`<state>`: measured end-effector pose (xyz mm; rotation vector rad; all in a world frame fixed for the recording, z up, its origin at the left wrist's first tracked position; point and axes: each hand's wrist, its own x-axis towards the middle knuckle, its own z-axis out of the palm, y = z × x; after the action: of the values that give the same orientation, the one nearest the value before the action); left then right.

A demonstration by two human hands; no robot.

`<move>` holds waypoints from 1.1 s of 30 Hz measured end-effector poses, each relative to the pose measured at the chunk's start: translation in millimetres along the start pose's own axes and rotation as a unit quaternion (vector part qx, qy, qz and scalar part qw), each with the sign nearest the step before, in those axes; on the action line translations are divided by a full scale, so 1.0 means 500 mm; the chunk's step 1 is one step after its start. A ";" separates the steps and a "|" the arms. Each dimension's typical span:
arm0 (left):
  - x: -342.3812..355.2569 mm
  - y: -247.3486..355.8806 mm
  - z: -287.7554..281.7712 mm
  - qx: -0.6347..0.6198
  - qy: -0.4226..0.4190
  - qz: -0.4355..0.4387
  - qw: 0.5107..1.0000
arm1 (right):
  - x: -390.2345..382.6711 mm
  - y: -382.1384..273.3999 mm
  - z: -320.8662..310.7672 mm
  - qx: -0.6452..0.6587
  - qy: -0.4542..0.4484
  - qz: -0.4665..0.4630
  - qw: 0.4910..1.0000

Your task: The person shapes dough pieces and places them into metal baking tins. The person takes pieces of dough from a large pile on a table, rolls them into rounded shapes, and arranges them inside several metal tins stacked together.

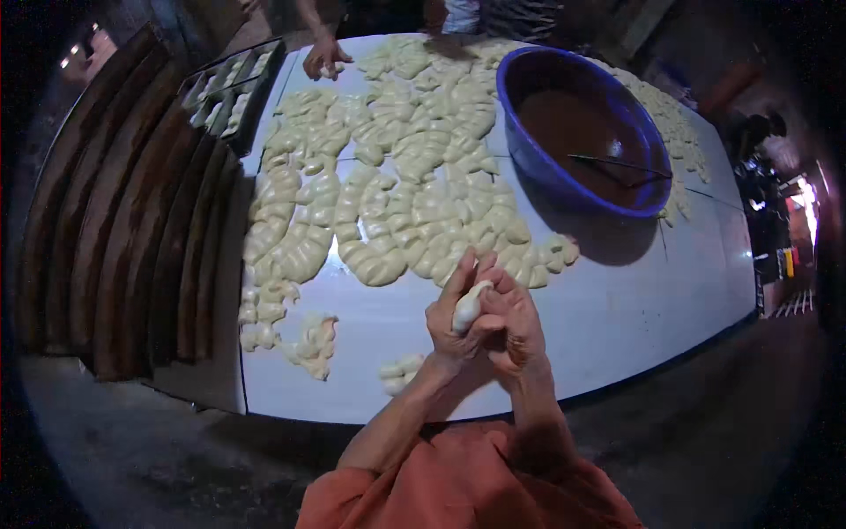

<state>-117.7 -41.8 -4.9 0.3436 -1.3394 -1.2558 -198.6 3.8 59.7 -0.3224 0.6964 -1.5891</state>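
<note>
Above the near edge of the table, I hold a small, pale, smooth piece of dough [470, 308] between both hands. It rests in the curled fingers of my left hand [445, 319]. My right hand [518, 328] presses against it from the right, its fingers bent around the dough's upper end. Many soft, cream-coloured dough pieces [423, 203] lie close together beyond my hands. A few more dough pieces [402, 374] sit by my left wrist, and a ragged clump of dough [315, 346] lies further left.
A blue tub [589, 198] of brown paste [568, 132] stands at the right, a thin dark tool [608, 162] in it. Dark stacked trays [123, 229] line the left side, with a tray of dough pieces [231, 88] behind. Across the white table [617, 304], another person's hand [327, 58] handles dough.
</note>
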 end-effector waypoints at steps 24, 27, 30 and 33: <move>-0.001 0.092 -0.010 0.090 -0.116 -0.465 0.873 | 0.319 -0.482 -0.299 -0.800 -0.050 0.038 0.596; 0.004 0.084 0.001 0.082 -0.127 -0.463 0.874 | 0.281 -0.487 -0.251 -0.617 -0.025 0.016 0.786; 0.013 0.068 0.011 0.050 -0.145 -0.445 0.882 | 0.228 -0.469 -0.170 -0.393 -0.017 0.015 0.919; 0.047 0.044 0.062 -0.049 -0.118 -0.460 0.878 | 0.174 -0.390 -0.128 -0.292 0.017 -0.023 0.956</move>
<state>-139.7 -39.1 34.2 0.8404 -1.3392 -2.2050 -404.7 -63.5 111.1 -0.7489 1.1914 -1.4060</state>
